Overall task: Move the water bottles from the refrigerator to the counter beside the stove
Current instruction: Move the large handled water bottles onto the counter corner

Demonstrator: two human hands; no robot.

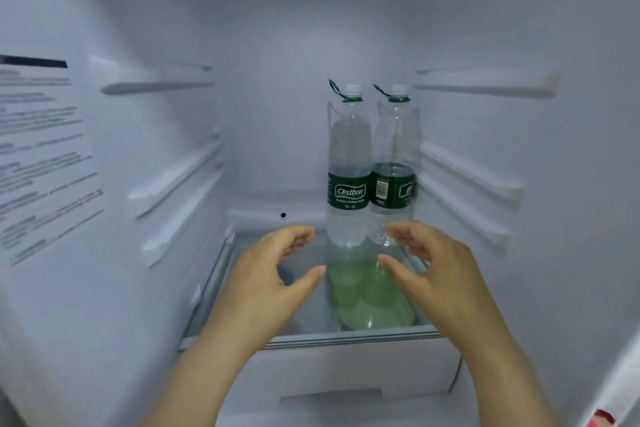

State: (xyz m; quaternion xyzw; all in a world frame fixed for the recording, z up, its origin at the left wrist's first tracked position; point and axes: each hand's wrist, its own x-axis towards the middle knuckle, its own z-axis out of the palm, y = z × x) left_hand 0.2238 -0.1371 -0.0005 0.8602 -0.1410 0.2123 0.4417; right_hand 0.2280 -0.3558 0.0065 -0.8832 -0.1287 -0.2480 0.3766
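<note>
Water bottles (pixel 349 135): I count two, both upright and touching side by side on the one glass shelf (pixel 346 336) inside the refrigerator (pixel 277 28), toward its right rear. Reading from the left: one printed sticker (pixel 41 156) on the left wall (text too blurred for me to read). Next, the left hand (pixel 273 274) hovers over the shelf, thumb spread from loosely curved fingers, gripping nothing. The left bottle (pixel 348 156) has a white cap, a green neck ring with a carry loop, and a dark green label reading "Cestbon", "Purified Drinking Water", "Net 1.5L". The right bottle (pixel 393 149) matches it, but its label is turned to show a barcode. The right hand (pixel 433 270) is likewise spread and holds nothing; its fingertips overlap the right bottle's base in my view, and I cannot confirm contact. One white drawer (pixel 346 371) sits below the shelf.
</note>
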